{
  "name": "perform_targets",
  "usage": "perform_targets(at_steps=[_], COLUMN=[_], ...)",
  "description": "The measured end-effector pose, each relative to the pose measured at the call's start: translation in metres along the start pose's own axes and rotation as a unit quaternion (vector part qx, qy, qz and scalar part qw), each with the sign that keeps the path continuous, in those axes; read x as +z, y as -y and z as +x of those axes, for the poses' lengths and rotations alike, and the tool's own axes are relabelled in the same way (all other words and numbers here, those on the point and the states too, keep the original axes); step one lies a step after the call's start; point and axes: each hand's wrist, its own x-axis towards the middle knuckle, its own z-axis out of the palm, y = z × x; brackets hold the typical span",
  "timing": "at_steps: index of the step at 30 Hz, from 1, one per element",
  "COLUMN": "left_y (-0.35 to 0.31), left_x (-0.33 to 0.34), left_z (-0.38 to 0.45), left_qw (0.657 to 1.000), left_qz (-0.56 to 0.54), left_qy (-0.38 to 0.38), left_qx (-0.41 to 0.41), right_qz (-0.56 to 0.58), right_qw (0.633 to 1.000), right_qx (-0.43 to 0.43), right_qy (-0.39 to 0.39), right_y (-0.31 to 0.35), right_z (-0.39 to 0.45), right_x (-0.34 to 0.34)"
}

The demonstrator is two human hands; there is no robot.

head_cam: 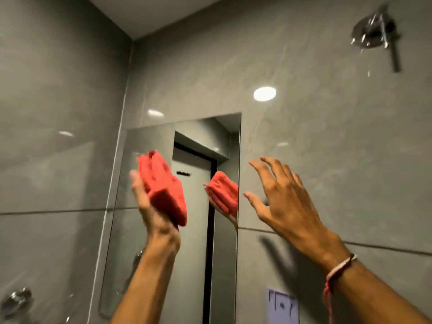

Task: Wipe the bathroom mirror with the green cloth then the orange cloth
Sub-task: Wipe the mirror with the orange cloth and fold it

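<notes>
A folded orange cloth is raised in front of the left half of a tall, frameless bathroom mirror, gripped from below by the person's left hand, whose fingers close around the fold's lower edge; whether the cloth touches the glass cannot be told. The mirror, fixed to a grey tiled wall, shows the cloth and hand reflected near its right edge, along with a pale door in a dark frame. To the right of the mirror, the right hand is lifted with fingers spread wide and holds nothing, its shadow falling on the tiles below. A red-and-white thread bracelet circles the right wrist. A chrome shower head juts from the wall at upper right, a chrome fitting shows at lower left, and a small pale plate sits low on the wall beneath the right forearm.
</notes>
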Motion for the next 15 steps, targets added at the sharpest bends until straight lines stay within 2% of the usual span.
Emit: perform_targets(at_steps=[1, 2, 3, 4, 6, 7, 8, 11, 13, 15], left_y=[0.006, 0.010, 0.019, 0.027, 0.057, 0.078, 0.094, 0.121, 0.120, 0.113], left_x=[0.014, 0.036, 0.057, 0.079, 0.108, 0.113, 0.115, 0.111, 0.110, 0.111], left_z=[0.025, 0.050, 0.073, 0.085, 0.103, 0.108, 0.108, 0.114, 0.128, 0.155], left_qw=[0.993, 0.969, 0.943, 0.914, 0.815, 0.772, 0.746, 0.739, 0.735, 0.741], left_qz=[0.076, 0.162, 0.235, 0.310, 0.481, 0.533, 0.561, 0.564, 0.564, 0.567], left_qy=[0.055, 0.087, 0.109, 0.131, 0.193, 0.220, 0.231, 0.185, 0.184, 0.168], left_qx=[0.072, 0.163, 0.206, 0.228, 0.259, 0.268, 0.274, 0.318, 0.330, 0.319], right_qz=[-0.006, -0.015, -0.028, -0.040, -0.041, -0.049, -0.068, -0.125, -0.168, -0.195], right_qw=[1.000, 0.998, 0.996, 0.995, 0.991, 0.989, 0.988, 0.986, 0.983, 0.977], right_qx=[0.004, 0.004, -0.002, -0.005, -0.001, -0.002, -0.001, -0.001, -0.009, -0.012], right_qy=[-0.018, -0.057, -0.080, -0.095, -0.124, -0.137, -0.136, -0.106, -0.077, -0.083], right_y=[-0.003, -0.007, -0.011, -0.012, -0.018, -0.022, -0.024, -0.033, -0.037, -0.037], right_z=[0.012, 0.032, 0.048, 0.061, 0.085, 0.094, 0.098, 0.100, 0.101, 0.104], right_x=[-0.005, -0.011, -0.016, -0.018, -0.019, -0.016, -0.010, 0.021, 0.038, 0.053])
